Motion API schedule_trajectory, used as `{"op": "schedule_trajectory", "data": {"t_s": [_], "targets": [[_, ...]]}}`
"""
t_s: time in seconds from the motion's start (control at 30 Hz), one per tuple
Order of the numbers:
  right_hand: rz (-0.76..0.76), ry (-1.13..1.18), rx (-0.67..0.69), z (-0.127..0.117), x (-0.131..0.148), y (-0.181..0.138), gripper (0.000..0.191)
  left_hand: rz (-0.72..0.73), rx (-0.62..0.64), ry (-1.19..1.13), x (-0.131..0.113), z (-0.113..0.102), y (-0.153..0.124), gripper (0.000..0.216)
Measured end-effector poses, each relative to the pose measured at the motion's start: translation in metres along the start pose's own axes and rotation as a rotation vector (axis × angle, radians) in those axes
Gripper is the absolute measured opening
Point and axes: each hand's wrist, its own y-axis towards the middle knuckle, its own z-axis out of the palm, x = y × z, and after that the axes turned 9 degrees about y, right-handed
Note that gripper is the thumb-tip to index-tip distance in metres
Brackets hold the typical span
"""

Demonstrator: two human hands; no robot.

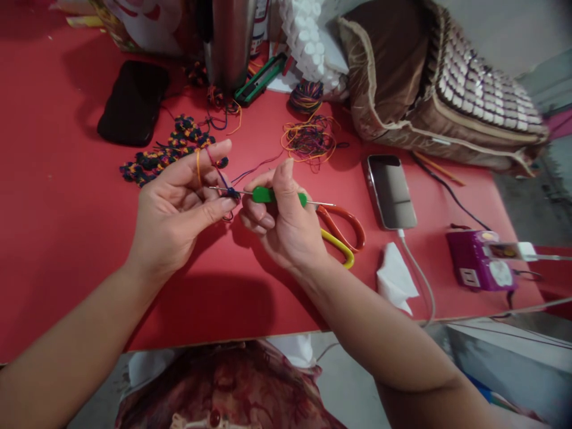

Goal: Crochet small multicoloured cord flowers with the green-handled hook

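Observation:
My right hand (286, 220) grips the green handle of a crochet hook (263, 195), its thin metal shaft pointing left. Between the thumb and fingers of my left hand (179, 208) is a small dark blue piece of crochet (231, 194), and the hook's shaft passes through or against it. Multicoloured yarn (198, 170) loops over the raised left fingers, orange on one and purple-blue on another. Behind the left hand lies a clump of finished-looking crochet (179, 143) in dark blue, orange and maroon. A loose tangle of yarn (310, 140) and a wound yarn ball (306, 96) sit farther back.
Scissors with orange and yellow handles (346, 229) lie partly under my right hand. Rightward are a phone (392, 190) on a cable, a white tissue (395, 277) and a purple power block (478, 259). A black case (134, 102), green cutter (260, 79), metal flask (230, 44) and brown bag (402, 65) stand behind.

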Motion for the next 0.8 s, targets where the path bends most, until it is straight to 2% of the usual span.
{"op": "schedule_trajectory", "data": {"t_s": [0.17,0.37,0.57,0.67,0.8], "targets": [[0.007,-0.026,-0.055,0.002,0.001,0.000,0.057,-0.008,0.000,0.012,-0.002,0.000,0.001,0.061],[-0.046,-0.006,-0.025,0.003,-0.002,-0.002,0.054,-0.002,-0.080,-0.056,-0.002,0.002,0.005,0.074],[-0.157,-0.057,-0.060,-0.001,-0.007,-0.008,0.041,-0.048,-0.105,0.007,-0.004,0.003,0.001,0.067],[-0.230,-0.152,-0.049,-0.004,-0.006,-0.012,0.032,-0.048,-0.127,0.107,-0.004,0.002,0.000,0.060],[-0.297,-0.338,-0.056,-0.006,-0.006,-0.016,0.036,-0.036,-0.139,0.193,-0.005,0.003,-0.003,0.063]]}}
